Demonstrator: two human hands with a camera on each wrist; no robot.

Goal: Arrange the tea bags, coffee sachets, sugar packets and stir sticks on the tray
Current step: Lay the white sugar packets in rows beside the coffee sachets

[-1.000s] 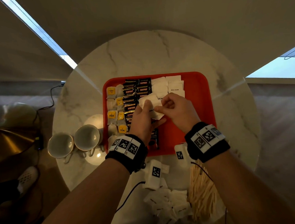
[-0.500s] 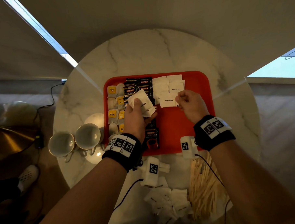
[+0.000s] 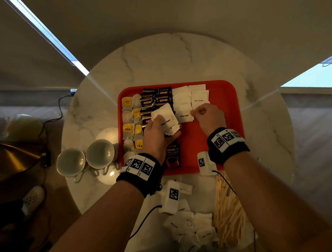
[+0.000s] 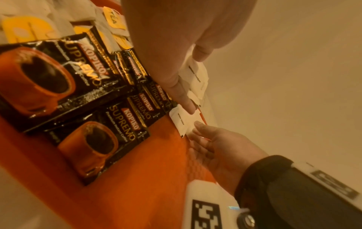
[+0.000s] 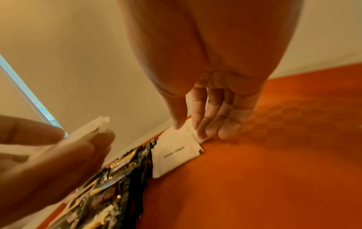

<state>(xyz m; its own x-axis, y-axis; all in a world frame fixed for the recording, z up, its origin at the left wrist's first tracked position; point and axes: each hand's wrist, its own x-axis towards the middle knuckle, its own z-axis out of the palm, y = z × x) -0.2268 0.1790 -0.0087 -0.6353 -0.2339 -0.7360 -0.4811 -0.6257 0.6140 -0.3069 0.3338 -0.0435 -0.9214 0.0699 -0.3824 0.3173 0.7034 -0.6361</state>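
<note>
Looking down from the head camera, I see my left hand (image 3: 158, 133) gripping a small stack of white sugar packets (image 3: 165, 119) above the red tray (image 3: 227, 108), thumb on top and fingers curled underneath; the stack hovers over the row of black coffee sachets (image 3: 156, 99). My right hand (image 3: 208, 117) is down at the tray, fingers bent, their tips on the right edge of a single sugar packet (image 3: 184, 116) lying flat on the tray floor at the near end of the white column. In the right wrist view that packet (image 5: 176, 156) lies flat just beside the coffee sachets, with my fingertips (image 5: 203, 131) touching its far corner (whether the thumb truly pinches it or only rests there, I cannot tell).

The tea bags (image 3: 132, 125) fill the tray's left side in two columns, yellow tags showing. Next to them run the coffee sachets, then two columns of laid-out sugar packets (image 3: 190, 97) at the far middle. The tray's right part is bare red.

On the round marble table (image 3: 177, 55), nearer to me than the tray, lies a loose heap of further sugar packets (image 3: 192, 231), and to its right a pile of wooden stir sticks (image 3: 229, 216). Two cups (image 3: 86, 158) stand left of the tray.
</note>
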